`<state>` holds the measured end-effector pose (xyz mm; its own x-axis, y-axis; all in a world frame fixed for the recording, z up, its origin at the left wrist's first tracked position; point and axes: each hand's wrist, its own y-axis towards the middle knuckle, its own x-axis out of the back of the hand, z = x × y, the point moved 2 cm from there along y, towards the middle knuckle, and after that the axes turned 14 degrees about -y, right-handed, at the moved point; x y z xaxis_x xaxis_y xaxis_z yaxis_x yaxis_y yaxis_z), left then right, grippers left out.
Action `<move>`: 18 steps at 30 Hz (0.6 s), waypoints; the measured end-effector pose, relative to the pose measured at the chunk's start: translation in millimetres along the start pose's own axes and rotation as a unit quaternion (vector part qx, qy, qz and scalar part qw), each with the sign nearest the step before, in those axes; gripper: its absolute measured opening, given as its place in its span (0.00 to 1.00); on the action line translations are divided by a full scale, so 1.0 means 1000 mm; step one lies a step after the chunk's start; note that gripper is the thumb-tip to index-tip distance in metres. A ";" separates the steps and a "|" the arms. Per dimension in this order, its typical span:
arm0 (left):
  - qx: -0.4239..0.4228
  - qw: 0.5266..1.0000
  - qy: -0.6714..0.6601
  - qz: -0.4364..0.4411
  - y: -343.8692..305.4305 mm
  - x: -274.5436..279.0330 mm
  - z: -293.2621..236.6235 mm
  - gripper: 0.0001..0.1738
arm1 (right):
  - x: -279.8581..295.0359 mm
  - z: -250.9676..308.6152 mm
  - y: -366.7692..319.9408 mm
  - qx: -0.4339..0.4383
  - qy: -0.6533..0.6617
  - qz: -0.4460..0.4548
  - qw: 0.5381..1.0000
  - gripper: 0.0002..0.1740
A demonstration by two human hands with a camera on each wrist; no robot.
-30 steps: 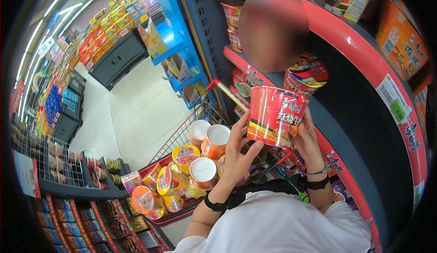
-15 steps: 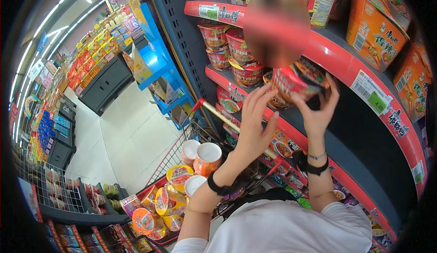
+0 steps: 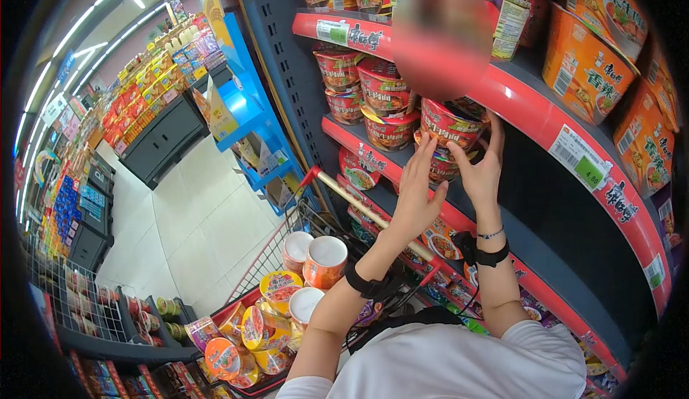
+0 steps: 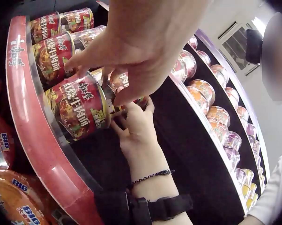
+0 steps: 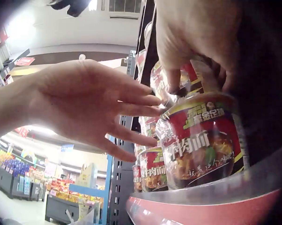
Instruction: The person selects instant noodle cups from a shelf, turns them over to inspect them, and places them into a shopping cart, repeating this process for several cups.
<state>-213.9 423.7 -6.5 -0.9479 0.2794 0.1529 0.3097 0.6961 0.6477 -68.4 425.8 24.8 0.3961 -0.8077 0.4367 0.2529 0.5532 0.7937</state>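
Note:
A red cup of instant noodles (image 3: 451,125) stands on top of a like cup (image 4: 80,108), at the end of a row on the middle shelf. My right hand (image 3: 482,173) grips the upper cup from the near right side, thumb in front and fingers round its side. In the right wrist view this hand (image 5: 202,37) comes down over the upper cup (image 5: 192,77), above the lower one (image 5: 202,145). My left hand (image 3: 416,187) is beside the cups with its fingers extended, fingertips at the front of the stack. Its palm (image 5: 80,103) shows bare in the right wrist view.
More red cups (image 3: 387,87) stand stacked to the left on the shelf. Orange tubs (image 3: 592,69) sit on the shelf above, over a red price rail (image 3: 545,115). A cart with a pale handle (image 3: 373,212) holds several noodle cups (image 3: 265,327) below left.
The red cup has gone from in front of my body, held between both hands, up onto the lower cup on the shelf. It was tilted half a second ago and now stands more upright.

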 end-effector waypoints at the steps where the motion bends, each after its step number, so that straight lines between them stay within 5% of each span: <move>1: 0.006 1.000 -0.006 0.002 -0.001 0.000 0.000 0.43 | -0.002 -0.005 0.000 -0.006 0.018 0.008 1.000 0.48; 12: 0.012 1.000 -0.004 0.012 -0.012 0.010 -0.010 0.39 | 0.006 -0.002 -0.004 -0.045 0.135 0.051 0.989 0.55; 14: 0.022 1.000 0.010 -0.004 -0.021 0.026 -0.013 0.38 | 0.019 0.002 -0.013 -0.017 0.145 -0.022 0.989 0.57; 16: 0.054 0.998 0.029 -0.033 -0.041 0.050 -0.017 0.34 | 0.031 0.002 -0.032 -0.013 0.189 -0.071 0.979 0.48; 18: 0.116 0.990 0.012 -0.073 -0.063 0.075 -0.025 0.32 | 0.034 -0.006 -0.064 -0.032 0.255 -0.015 0.966 0.40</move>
<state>-306.6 383.9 -17.3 -0.9847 0.1500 0.0893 0.1744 0.8620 0.4759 -66.0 364.1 -14.1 0.7669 -0.6272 0.1360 0.3190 0.5564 0.7672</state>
